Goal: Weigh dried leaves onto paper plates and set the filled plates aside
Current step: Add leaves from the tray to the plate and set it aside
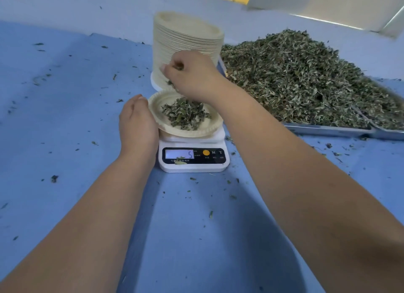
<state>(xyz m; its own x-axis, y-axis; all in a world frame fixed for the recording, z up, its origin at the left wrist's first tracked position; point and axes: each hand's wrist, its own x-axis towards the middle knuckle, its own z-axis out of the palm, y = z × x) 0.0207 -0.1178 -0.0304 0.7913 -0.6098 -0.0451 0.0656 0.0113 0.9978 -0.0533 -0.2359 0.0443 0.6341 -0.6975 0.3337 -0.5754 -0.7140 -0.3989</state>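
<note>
Head view. A round, cream-coloured paper plate [196, 132] with a crimped rim sits on a white digital kitchen scale [215, 161] at the centre of the field. The scale's lit display [179, 154] reads 5. A loose heap of dried leaves [185, 115], grey-green and crumpled, lies on the plate, at its middle and toward the far right side.

Right hand [194, 76]: hovers just above the plate's far edge, its arm reaching in from the lower right. The fingers are curled inward and grasp a pinch of dried leaves [177, 66]; bits show between the fingers and hang below them. The heap on the plate lies under this hand and slightly nearer the camera, apart from it.

Left hand [137, 122]: back upward, lying along the plate's left rim and touching it. The fingertips bend downward and the thumb is hidden. Whether the hand grips the rim or only rests against it, I cannot tell.

The plate thus sits between the hands — the left at its left rim, the right above its far side.

Behind the scale stands a tall stack of cream paper plates [188, 36], its lower part hidden by the right hand. To the right, a large pile of dried leaves [295, 78] fills a shallow metal tray [328, 129], just beside the stack. Everything rests on a pale blue sheet [65, 117] strewn with leaf crumbs [54, 178] — one fragment [180, 162] lies on the scale's front face, below the display.
</note>
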